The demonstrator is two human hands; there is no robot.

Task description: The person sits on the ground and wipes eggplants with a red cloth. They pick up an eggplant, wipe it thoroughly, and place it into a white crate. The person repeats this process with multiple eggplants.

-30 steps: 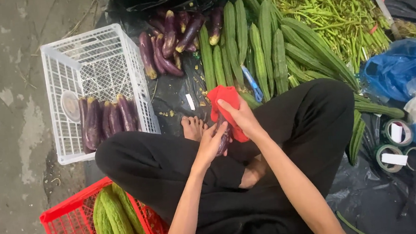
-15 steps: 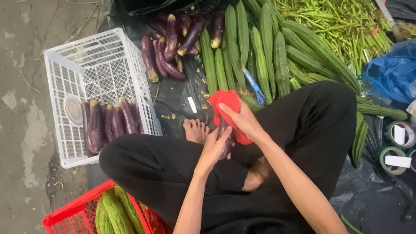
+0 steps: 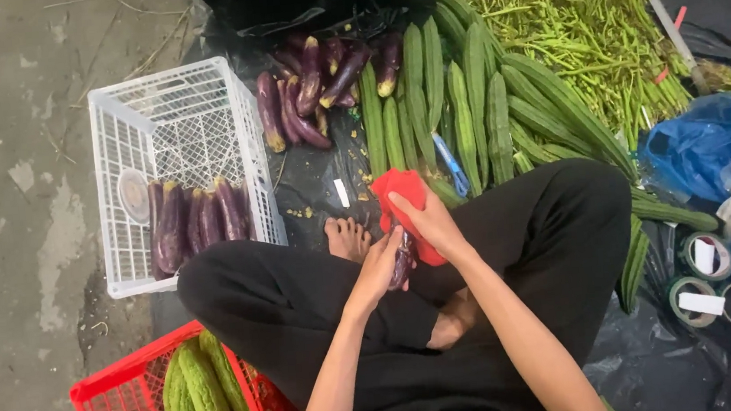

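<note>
I sit cross-legged in black trousers on a black sheet. My right hand (image 3: pixel 430 223) grips a red cloth (image 3: pixel 401 192) and presses it against a purple eggplant (image 3: pixel 402 266). My left hand (image 3: pixel 379 268) holds that eggplant from below, just above my bare foot (image 3: pixel 347 236). Only the eggplant's lower part shows between the two hands; the cloth hides the rest.
A white crate (image 3: pixel 177 125) at left holds several eggplants (image 3: pixel 197 220). A red crate (image 3: pixel 121 407) with bitter gourds (image 3: pixel 207 401) is at lower left. Loose eggplants (image 3: pixel 313 92), ridged gourds (image 3: pixel 471 110) and green stalks (image 3: pixel 595 31) lie ahead. Blue bag (image 3: pixel 708 144) and tape rolls (image 3: pixel 705 270) are at right.
Both hands stay on the eggplant and red cloth; the right hand with the cloth has shifted slightly along it. The view has tilted a little.
</note>
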